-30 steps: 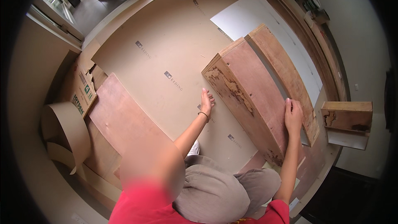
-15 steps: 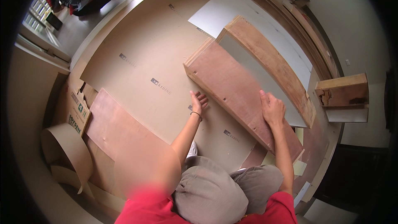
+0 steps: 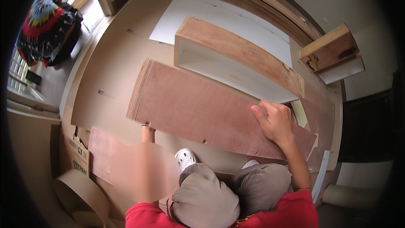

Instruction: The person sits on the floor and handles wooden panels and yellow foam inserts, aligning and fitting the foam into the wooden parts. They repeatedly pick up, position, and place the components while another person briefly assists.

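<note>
A long reddish-brown plywood piece [image 3: 198, 112] with a thick layered left end lies crosswise in front of me, its left part raised off the floor covering. My right hand [image 3: 274, 120] is closed over its far edge, toward the right end, with the thumb on top. The wrist of my left arm [image 3: 147, 134] goes under the near left corner; that hand is hidden beneath the wood. Just beyond lies a long, open wooden box [image 3: 240, 52] with a white inside, resting on its side.
Brown printed sheeting [image 3: 97, 76] covers the floor, with a white panel [image 3: 173, 17] on it. At right is a smaller wooden box [image 3: 333, 52]. Curled sheet [image 3: 80, 190] and a carton [image 3: 78, 156] lie at left. Another person [image 3: 48, 29] bends by the doorway.
The plywood piece has swung more crosswise, its left end moving left and nearer me. My left hand, open beside it before, has gone underneath. My right hand keeps hold.
</note>
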The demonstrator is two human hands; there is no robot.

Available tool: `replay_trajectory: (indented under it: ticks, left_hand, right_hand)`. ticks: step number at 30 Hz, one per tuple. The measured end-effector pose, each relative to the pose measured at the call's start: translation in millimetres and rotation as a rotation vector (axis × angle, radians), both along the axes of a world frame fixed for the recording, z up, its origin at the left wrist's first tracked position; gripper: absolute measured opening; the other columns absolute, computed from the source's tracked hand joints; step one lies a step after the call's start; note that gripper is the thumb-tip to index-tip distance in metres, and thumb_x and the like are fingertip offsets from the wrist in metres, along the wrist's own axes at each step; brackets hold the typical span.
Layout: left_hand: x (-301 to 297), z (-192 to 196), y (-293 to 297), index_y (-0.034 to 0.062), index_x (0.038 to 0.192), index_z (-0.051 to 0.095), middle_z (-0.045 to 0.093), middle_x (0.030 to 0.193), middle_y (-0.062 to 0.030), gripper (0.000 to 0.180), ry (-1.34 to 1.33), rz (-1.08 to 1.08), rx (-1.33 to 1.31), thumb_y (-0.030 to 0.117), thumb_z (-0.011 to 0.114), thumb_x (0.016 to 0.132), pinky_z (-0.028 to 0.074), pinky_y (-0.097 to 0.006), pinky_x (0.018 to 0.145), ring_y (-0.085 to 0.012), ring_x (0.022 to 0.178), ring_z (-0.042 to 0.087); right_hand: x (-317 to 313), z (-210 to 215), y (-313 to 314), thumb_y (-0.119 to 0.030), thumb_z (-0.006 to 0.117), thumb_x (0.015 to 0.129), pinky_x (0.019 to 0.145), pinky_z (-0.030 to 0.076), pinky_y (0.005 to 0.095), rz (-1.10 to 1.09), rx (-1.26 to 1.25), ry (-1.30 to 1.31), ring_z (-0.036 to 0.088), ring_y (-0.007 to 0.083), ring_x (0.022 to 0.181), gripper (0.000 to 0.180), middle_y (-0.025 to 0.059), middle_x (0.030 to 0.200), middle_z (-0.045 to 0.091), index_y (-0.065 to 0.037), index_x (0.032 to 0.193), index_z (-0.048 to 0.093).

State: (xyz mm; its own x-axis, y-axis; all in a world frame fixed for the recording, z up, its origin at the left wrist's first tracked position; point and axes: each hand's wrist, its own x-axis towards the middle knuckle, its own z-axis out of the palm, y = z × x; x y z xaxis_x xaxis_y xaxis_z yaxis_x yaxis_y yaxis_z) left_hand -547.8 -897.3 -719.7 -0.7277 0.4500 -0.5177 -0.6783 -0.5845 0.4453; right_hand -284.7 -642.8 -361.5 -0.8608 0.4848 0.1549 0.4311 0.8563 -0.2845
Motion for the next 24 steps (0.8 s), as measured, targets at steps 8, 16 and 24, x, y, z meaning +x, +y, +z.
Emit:
replay_trajectory:
  ticks: [8,16,24]
  left_hand:
    - [2,31,-58,0.0005,0.124,0.046,0.057,0.103,-0.0132,0.068,0.109,-0.096,-0.120,0.060,0.023,0.100,0.050,-0.048,0.087,-0.0314,0.100,0.058]
    - [58,63,-75,0.0035,0.131,0.043,0.055,0.113,-0.0137,0.059,0.043,0.178,-0.552,0.053,0.032,0.101,0.048,-0.040,0.089,-0.0266,0.097,0.060]
    - [87,110,-68,0.0074,0.131,0.037,0.052,0.112,-0.0096,0.052,0.322,0.301,-0.701,0.050,0.038,0.101,0.045,-0.038,0.083,-0.0227,0.089,0.057]
  right_hand:
    - [52,-5,-4,-0.051,0.062,0.089,0.047,0.043,0.0402,0.048,0.013,0.004,0.059,0.0322,0.051,0.051,0.0138,0.055,0.057,-0.003,0.073,0.062]
    - [33,-42,3,-0.049,0.055,0.094,0.048,0.046,0.0442,0.074,-0.031,-0.059,0.061,0.0345,0.052,0.052,0.0154,0.054,0.057,-0.003,0.071,0.063]
    - [-5,-77,13,-0.052,0.045,0.098,0.053,0.051,0.0442,0.151,-0.031,-0.119,0.065,0.0355,0.056,0.061,0.0186,0.059,0.063,-0.003,0.071,0.069]
